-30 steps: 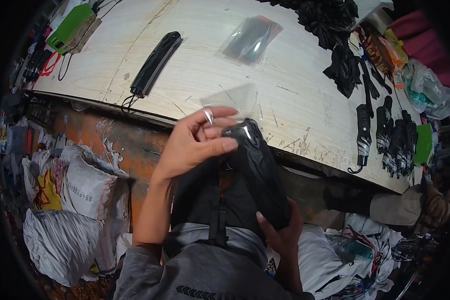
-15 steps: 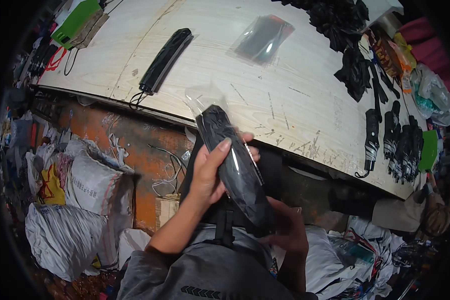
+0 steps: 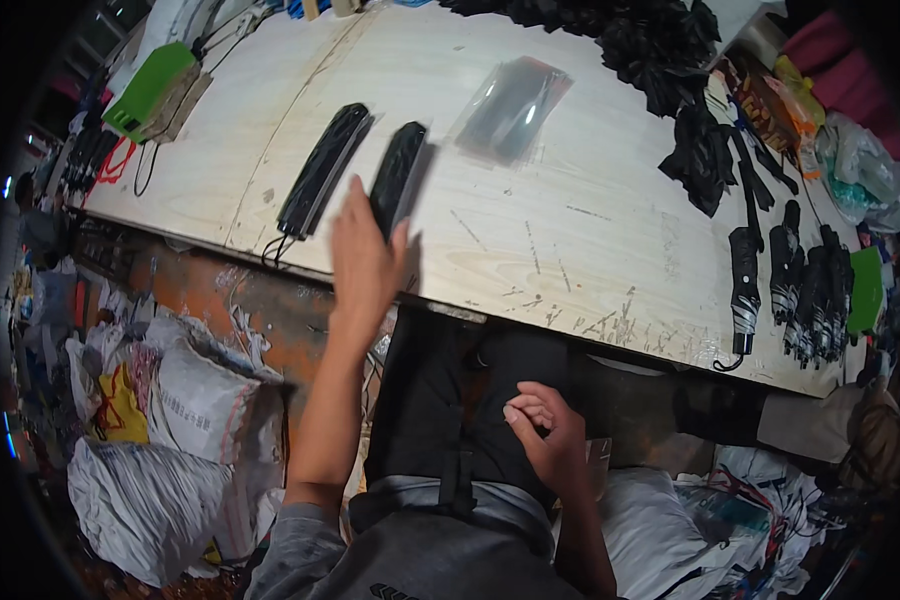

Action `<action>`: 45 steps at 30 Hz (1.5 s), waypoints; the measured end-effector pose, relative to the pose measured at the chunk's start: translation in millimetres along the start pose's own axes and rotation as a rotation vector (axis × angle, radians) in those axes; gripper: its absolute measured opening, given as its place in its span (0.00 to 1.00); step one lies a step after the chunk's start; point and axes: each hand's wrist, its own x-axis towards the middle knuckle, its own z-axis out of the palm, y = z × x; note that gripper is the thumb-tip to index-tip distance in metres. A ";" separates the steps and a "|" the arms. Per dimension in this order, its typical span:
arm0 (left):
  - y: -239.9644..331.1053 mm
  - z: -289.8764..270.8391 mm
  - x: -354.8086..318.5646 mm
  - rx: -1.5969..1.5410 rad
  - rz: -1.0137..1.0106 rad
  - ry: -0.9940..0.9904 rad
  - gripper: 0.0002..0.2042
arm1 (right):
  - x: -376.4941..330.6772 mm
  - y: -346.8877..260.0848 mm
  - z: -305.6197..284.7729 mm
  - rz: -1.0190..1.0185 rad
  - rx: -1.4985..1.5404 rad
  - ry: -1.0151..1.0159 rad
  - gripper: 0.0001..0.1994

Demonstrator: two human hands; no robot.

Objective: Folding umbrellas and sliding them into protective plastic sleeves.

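My left hand (image 3: 362, 255) reaches over the near edge of the worktable (image 3: 490, 240). Its fingers and thumb lie on either side of the near end of a folded black umbrella (image 3: 400, 165), and the hand hides that end. Just left of it another folded black umbrella (image 3: 325, 170) lies slanted, its wrist loop toward me. My right hand (image 3: 552, 435) hovers over my lap with its fingers curled in, and nothing shows in it. Beyond the umbrellas, to the right, lies a stack of clear plastic sleeves (image 3: 515, 108).
Crumpled black fabric (image 3: 660, 45) lies along the far right, with several folded umbrellas (image 3: 820, 290) at the right edge. A green box (image 3: 152, 92) stands at the far left. White sacks (image 3: 150, 510) fill the floor on the left, and more plastic (image 3: 660, 525) lies to the right.
My left hand has carried the sleeved umbrella from above my lap forward onto the table, beside the other one. My right hand has come away from the umbrella's lower end and curled.
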 end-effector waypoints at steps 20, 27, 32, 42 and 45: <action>103.4 36.0 -2.9 -0.977 -0.255 -0.617 0.10 | 133.9 -25.6 -161.5 -0.291 -0.254 0.728 0.08; 127.1 20.6 -47.5 -1.081 -0.411 -0.702 0.11 | 294.3 -26.5 -261.2 -0.517 -0.680 1.032 0.27; 126.6 13.0 -59.5 -1.104 -0.461 -0.711 0.10 | 340.2 -27.5 -291.9 -0.167 -0.848 0.909 0.21; 123.9 18.7 -62.1 -1.096 -0.408 -0.761 0.10 | 343.0 -36.8 -277.3 0.054 -0.749 0.730 0.10; 127.9 16.1 -62.6 -1.097 -0.389 -0.762 0.10 | 350.6 -26.2 -277.5 -0.054 -0.751 0.724 0.11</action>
